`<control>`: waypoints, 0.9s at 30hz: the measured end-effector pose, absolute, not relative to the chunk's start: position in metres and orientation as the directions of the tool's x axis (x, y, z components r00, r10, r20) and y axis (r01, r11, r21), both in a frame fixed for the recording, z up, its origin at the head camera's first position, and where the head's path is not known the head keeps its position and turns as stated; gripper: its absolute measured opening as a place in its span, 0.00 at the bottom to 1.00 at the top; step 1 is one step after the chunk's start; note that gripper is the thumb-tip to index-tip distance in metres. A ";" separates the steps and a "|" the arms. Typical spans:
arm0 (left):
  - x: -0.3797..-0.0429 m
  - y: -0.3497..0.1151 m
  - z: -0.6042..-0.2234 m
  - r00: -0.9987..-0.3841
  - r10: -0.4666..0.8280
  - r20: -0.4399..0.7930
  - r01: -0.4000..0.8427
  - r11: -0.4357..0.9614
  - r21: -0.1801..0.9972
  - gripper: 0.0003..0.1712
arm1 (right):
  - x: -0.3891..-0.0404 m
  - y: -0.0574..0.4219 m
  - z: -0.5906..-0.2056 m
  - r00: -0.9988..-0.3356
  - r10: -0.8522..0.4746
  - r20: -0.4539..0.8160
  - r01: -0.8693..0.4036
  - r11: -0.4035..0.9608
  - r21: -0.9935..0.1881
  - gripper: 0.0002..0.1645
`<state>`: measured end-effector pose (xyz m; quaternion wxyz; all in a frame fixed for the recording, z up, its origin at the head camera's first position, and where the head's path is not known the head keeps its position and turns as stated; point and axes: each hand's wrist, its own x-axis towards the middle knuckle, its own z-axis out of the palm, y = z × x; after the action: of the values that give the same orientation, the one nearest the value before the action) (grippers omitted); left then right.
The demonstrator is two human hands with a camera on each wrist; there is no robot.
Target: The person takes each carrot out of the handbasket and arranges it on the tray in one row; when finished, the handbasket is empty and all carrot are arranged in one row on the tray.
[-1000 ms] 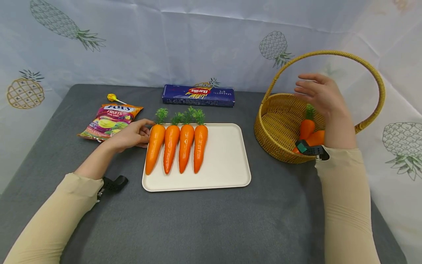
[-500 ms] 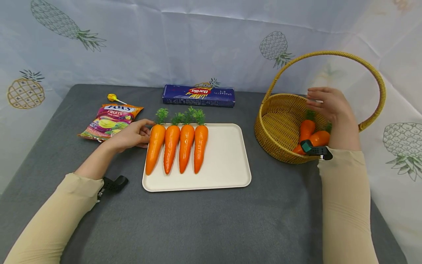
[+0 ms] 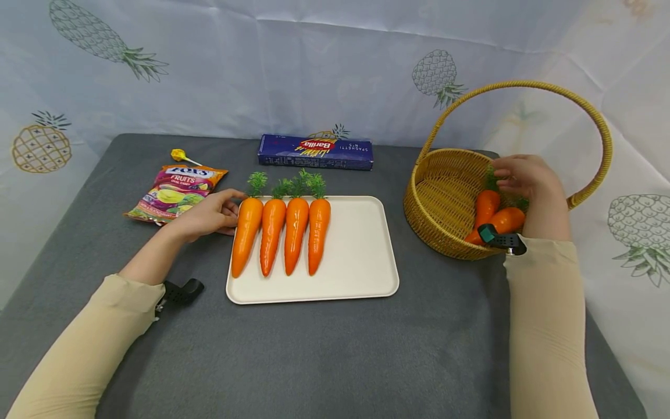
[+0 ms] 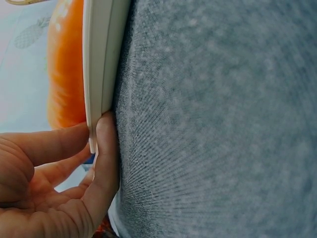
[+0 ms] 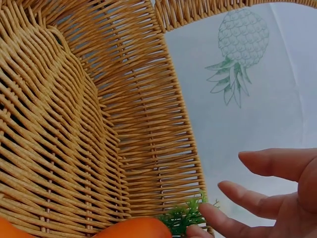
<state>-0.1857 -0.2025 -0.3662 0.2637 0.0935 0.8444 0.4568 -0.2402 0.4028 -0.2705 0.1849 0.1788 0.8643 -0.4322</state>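
My left hand (image 3: 208, 215) pinches the left rim of a cream tray (image 3: 361, 250); in the left wrist view the thumb lies on top of the rim and a finger (image 4: 105, 153) beneath it. Several orange carrots (image 3: 270, 235) with green tops lie side by side on the tray's left half. My right hand (image 3: 531, 174) is over the right side of a wicker basket (image 3: 437, 218), fingers apart. In the right wrist view its lower fingertips are right at the green top (image 5: 183, 215) of a carrot (image 5: 136, 229). More carrots (image 3: 508, 220) lie in the basket, partly hidden by the wrist.
A blue spaghetti box (image 3: 315, 152) lies behind the tray. To the left are a candy bag (image 3: 175, 193) and a yellow lollipop (image 3: 179, 155). The basket's tall handle (image 3: 523, 85) arches over the right hand. A pineapple-print cloth (image 3: 335, 70) hangs behind the grey table (image 3: 335, 355).
My right hand has come down into the basket, from above its back rim to the carrot's green top. The left hand, tray and carrots on it have stayed put.
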 end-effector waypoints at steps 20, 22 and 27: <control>-0.187 -0.202 -0.367 -0.841 0.399 -0.365 -0.082 0.572 0.816 0.35 | -0.241 0.399 -0.280 -0.834 0.034 -0.550 0.417 0.692 -0.589 0.50; -0.187 -0.202 -0.367 -0.842 0.397 -0.366 -0.084 0.573 0.815 0.35 | -0.242 0.399 -0.281 -0.832 0.034 -0.553 0.418 0.694 -0.586 0.50; -0.187 -0.203 -0.367 -0.842 0.396 -0.367 -0.084 0.575 0.814 0.35 | -0.241 0.397 -0.283 -0.833 0.015 -0.554 0.397 0.713 -0.578 0.44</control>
<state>-0.1867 -0.2030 -0.3669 0.2658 0.0921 0.8467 0.4516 -0.2412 0.3972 -0.2830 0.2651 0.1160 0.8867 -0.3605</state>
